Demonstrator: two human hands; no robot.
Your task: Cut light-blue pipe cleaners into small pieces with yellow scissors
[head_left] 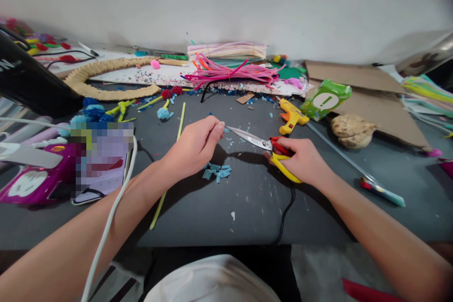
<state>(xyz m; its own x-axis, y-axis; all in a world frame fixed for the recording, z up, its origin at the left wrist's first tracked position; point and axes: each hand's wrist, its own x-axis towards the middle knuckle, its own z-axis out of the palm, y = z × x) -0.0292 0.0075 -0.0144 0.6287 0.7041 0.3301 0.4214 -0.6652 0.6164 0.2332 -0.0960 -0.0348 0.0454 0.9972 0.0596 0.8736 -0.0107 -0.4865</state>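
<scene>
My right hand point(300, 160) grips the yellow and red handles of a pair of scissors point(255, 140), whose closed blades point left toward my left hand. My left hand point(196, 146) is closed in a pinch just left of the blade tips; what it pinches is too small to make out. Below the two hands lies a small heap of light blue cut pieces point(216, 172) on the dark grey table point(247, 207).
A yellow glue gun point(290, 116), a green packet point(325, 99), a tan lump point(352, 130) and cardboard point(357, 80) sit at right. Pink pipe cleaners point(230, 73), a woven arc point(102, 78), blue pompoms point(92, 113), a yellow-green stem point(170, 170) and a white cable point(109, 217) lie behind and left.
</scene>
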